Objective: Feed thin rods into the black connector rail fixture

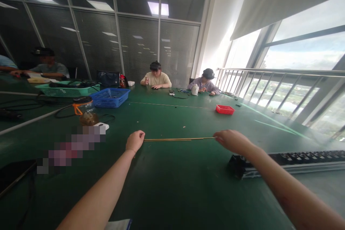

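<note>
Thin yellowish sticks [172, 139] stretch level between my hands above the green tabletop, bunched at the left and narrowing to a single strand at the right. My left hand [135, 141] is closed on their left end. At the other end, the fingertips of my right hand [229, 140] pinch the tip of the longest stick. How many sticks there are, and what they are made of, I cannot tell.
On the green table [167, 183] stand a blue basket [110, 99], a green basket [67, 90], a lidded jar [88, 114] and a red tray [225, 110]. A long black rack [293, 160] lies near my right forearm. Several people sit along the far side.
</note>
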A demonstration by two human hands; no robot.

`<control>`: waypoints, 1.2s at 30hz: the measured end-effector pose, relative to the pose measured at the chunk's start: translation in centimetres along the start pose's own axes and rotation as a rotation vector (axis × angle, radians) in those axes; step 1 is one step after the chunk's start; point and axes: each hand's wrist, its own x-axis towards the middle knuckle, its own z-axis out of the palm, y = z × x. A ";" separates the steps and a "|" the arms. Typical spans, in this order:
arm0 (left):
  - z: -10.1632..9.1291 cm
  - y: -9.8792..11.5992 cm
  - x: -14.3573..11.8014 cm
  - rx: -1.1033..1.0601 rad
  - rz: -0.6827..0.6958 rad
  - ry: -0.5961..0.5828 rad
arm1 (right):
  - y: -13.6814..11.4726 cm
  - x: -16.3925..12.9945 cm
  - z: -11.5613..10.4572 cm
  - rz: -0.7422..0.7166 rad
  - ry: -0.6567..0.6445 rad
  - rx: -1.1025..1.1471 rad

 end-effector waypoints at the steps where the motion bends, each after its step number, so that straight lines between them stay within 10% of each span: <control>1: 0.0 0.0 0.0 0.003 -0.010 0.008 | -2.5 1.1 0.7 -0.104 -0.065 0.003; 8: 0.3 0.3 -0.5 0.151 0.067 0.025 | -15.1 5.9 6.1 -0.425 -0.310 -0.081; 21: 0.5 -0.3 0.3 0.016 0.028 0.040 | -17.0 6.1 8.4 -0.491 -0.301 -0.176; 29: 0.8 -0.8 0.6 -0.058 0.019 0.036 | -11.5 4.8 2.4 -0.452 -0.052 -0.123; 36: 0.7 -0.6 0.5 -0.061 0.011 0.022 | 2.4 -1.5 -1.9 -0.421 0.256 -0.153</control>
